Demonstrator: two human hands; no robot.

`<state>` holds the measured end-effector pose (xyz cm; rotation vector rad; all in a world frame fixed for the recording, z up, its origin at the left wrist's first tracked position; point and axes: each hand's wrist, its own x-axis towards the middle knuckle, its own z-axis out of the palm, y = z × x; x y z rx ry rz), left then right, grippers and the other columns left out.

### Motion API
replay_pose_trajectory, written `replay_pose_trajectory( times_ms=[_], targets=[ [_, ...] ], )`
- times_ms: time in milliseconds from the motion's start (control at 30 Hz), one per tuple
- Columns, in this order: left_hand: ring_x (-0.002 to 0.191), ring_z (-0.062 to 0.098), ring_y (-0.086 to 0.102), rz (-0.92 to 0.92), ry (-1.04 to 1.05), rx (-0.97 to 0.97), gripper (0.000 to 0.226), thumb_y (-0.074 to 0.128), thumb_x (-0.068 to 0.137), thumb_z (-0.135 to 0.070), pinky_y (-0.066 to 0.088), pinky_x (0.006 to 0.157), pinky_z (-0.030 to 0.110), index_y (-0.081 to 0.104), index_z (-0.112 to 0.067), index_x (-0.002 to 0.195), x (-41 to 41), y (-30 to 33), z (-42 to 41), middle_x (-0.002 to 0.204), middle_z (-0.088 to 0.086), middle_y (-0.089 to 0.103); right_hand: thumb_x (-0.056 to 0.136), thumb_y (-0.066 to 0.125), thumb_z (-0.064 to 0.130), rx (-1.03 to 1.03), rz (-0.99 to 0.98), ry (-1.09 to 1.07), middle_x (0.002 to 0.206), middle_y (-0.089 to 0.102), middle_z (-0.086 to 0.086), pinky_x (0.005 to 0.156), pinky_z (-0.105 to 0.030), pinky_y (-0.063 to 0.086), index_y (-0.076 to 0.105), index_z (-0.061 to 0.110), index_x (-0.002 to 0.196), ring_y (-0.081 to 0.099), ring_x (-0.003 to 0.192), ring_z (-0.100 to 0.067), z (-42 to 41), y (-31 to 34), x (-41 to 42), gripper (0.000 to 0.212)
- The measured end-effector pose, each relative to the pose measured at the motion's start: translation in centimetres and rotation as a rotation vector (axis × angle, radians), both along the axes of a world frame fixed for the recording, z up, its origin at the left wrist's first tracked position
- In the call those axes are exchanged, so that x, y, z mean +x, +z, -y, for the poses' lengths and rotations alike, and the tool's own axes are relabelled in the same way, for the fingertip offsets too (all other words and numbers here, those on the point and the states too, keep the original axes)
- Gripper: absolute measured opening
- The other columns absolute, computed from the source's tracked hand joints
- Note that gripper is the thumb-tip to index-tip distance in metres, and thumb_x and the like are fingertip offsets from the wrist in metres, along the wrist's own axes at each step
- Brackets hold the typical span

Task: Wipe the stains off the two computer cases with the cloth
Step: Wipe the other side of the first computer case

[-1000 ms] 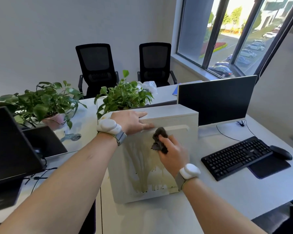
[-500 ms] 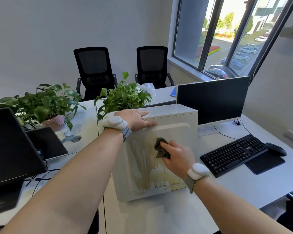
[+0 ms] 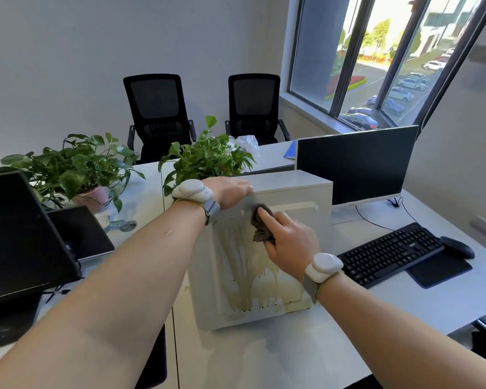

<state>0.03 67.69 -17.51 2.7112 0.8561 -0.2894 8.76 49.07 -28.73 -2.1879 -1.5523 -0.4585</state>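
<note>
Head view: a white case (image 3: 292, 197) stands upright on the desk (image 3: 264, 357), its near side panel streaked with yellowish-brown stains (image 3: 247, 282) that run down to the lower edge. The left hand (image 3: 230, 190) lies flat on the case's top near corner, fingers straight, grasping nothing. The right hand (image 3: 288, 242) holds a crumpled dark cloth (image 3: 260, 223), fingers curled round it and index finger laid over it, and presses it against the upper part of the stained panel, just under the top edge. Each wrist wears a white band. Right of the case lie a black keyboard (image 3: 390, 252) and a mouse (image 3: 456, 247), with a monitor (image 3: 357, 164) behind. Two potted plants (image 3: 76, 167) stand behind and to the left. Only this one case is visible
</note>
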Motion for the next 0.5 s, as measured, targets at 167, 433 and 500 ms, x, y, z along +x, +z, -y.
replay_pose_trajectory(
  times_ms=[167,433,500],
  targets=[
    [0.155,0.03,0.02,-0.054,0.029,-0.013,0.07,0.023,0.094,-0.083,0.011,0.121,0.056,0.031,-0.052,0.156,-1.4,-0.7,-2.3,0.166,-0.014,0.031,0.087,0.057,0.037,-0.17,0.022,0.098,0.098,0.065,0.003,0.049,-0.029,0.05,0.059,0.025,0.137,0.062,0.065,-0.021,0.5,-0.7,-0.5,0.052],
    [0.156,0.026,0.015,-0.004,0.042,-0.018,0.072,0.021,0.087,-0.091,0.004,0.119,0.063,0.031,-0.061,0.151,-1.9,-1.5,-2.3,0.164,-0.025,0.028,0.085,0.063,0.028,-0.145,-0.044,0.083,0.101,0.063,-0.002,0.049,-0.033,0.05,0.05,0.019,0.147,0.06,0.071,-0.024,-0.8,-1.5,-2.5,0.064],
    [0.156,0.021,0.019,0.024,0.023,-0.069,0.075,0.024,0.088,-0.09,0.009,0.122,0.052,0.031,-0.055,0.154,-2.1,-1.5,-2.5,0.165,-0.024,0.026,0.086,0.059,0.033,-0.197,-0.002,0.101,0.099,0.064,0.001,0.05,-0.033,0.052,0.053,0.023,0.143,0.063,0.071,-0.026,-0.7,-0.8,-3.2,0.059]
  ],
)
